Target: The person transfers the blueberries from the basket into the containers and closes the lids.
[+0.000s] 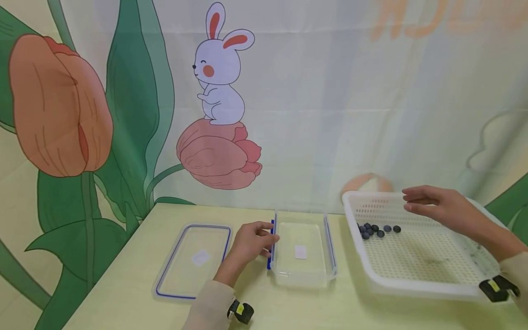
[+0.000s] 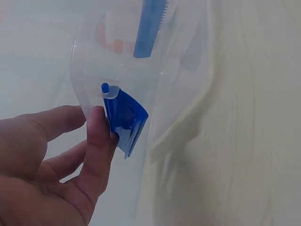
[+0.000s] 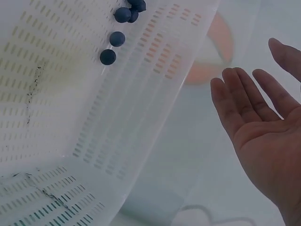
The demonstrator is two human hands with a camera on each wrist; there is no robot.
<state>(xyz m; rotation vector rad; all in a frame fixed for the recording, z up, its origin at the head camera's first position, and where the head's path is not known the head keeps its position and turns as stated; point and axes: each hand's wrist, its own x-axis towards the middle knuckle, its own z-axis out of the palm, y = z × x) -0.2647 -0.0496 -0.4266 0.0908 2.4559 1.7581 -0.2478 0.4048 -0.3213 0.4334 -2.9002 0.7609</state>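
A clear plastic food container (image 1: pixel 284 270) with blue side latches sits on the table. My left hand (image 1: pixel 249 243) holds its left side, the thumb over the rim and the fingers along the outer wall. Up close in the left wrist view, a fingertip touches a hanging blue latch (image 2: pixel 126 113). My right hand (image 1: pixel 447 208) hovers above the far side of a white slotted basket (image 1: pixel 412 288), fingers extended and the palm bare in the right wrist view. Several blueberries (image 1: pixel 370 230) lie in the basket's far left corner.
Left of the container, a clear lid (image 1: pixel 177 256) with a blue seal lies flat on the table (image 1: pixel 128 270). A printed curtain (image 1: pixel 297 114) with a rabbit and tulips hangs right behind the table's back edge.
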